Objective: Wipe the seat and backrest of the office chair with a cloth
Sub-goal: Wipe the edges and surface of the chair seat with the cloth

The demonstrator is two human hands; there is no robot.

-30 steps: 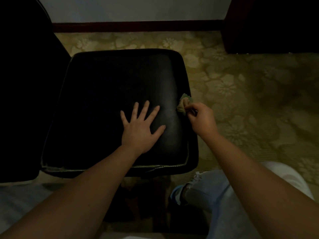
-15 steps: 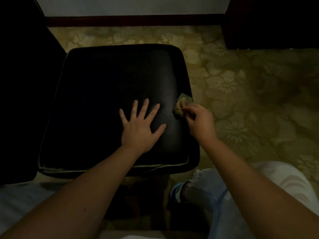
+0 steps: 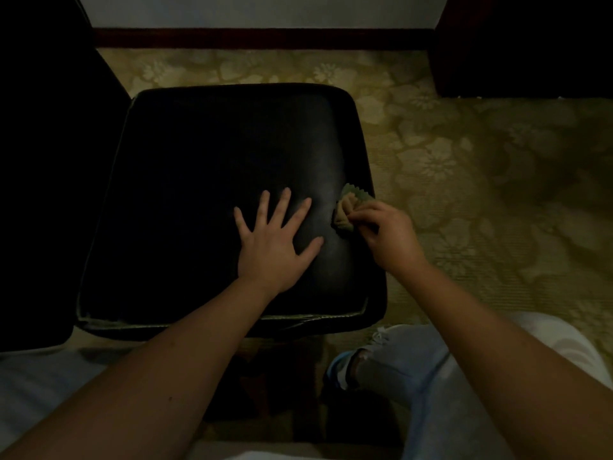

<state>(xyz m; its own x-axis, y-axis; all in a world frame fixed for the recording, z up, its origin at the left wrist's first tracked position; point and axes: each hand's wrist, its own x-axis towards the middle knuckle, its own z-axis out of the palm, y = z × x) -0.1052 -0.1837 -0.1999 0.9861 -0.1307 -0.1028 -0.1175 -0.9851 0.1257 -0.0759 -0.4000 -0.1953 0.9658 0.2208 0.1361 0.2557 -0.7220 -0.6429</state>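
Head view: left hand (image 3: pixel 272 247) lay flat, fingers spread wide, bracing seat (image 3: pixel 205 180). Right hand (image 3: pixel 388 237) pinched bunched cloth (image 3: pixel 348 210) against seat at 3 o'clock edge. Step judged: wiping seat. Next stroke probably needs sweeping toward 9 o'clock; backrest not identifiable.

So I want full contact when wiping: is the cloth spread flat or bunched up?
Bunched up: the cloth sits crumpled in the right hand fingers at the seat edge.

My left hand (image 3: pixel 275 247) lies flat on the seat (image 3: pixel 212 180), toward its near right part; my right hand (image 3: pixel 388 237) pins the cloth (image 3: pixel 348 210) at the seat's right edge, my knee (image 3: pixel 398 360) below, carpet (image 3: pixel 481 180) beyond.
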